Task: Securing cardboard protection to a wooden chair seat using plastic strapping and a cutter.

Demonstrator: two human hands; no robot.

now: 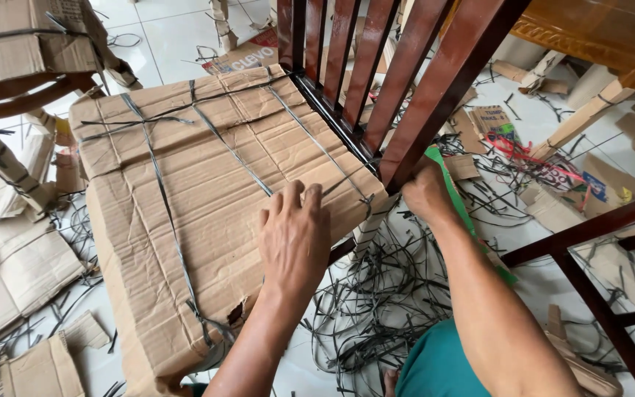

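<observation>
Left hand [294,235] lies flat, fingers spread a little, palm pressing down on the cardboard wrap [207,213] over the chair seat; it grips nothing. Right hand [426,192] sits at the seat's back corner, against the base of the dark wooden chair back [398,81]; whether its fingers pinch anything cannot be told, they are hidden behind the post.

The cardboard is on the seat, held by black plastic straps [174,235] crossing it, torn at the near edge.

Risks, as a judgement: a tight strap could snap back or cut a finger near the corner; the chair could shift or tip on the smooth floor if pulled sideways; the worn cardboard may rip unevenly.

White tile floor [163,29], littered with cut strap pieces [376,294], cardboard scraps and another wrapped chair [16,44] at upper left.
</observation>
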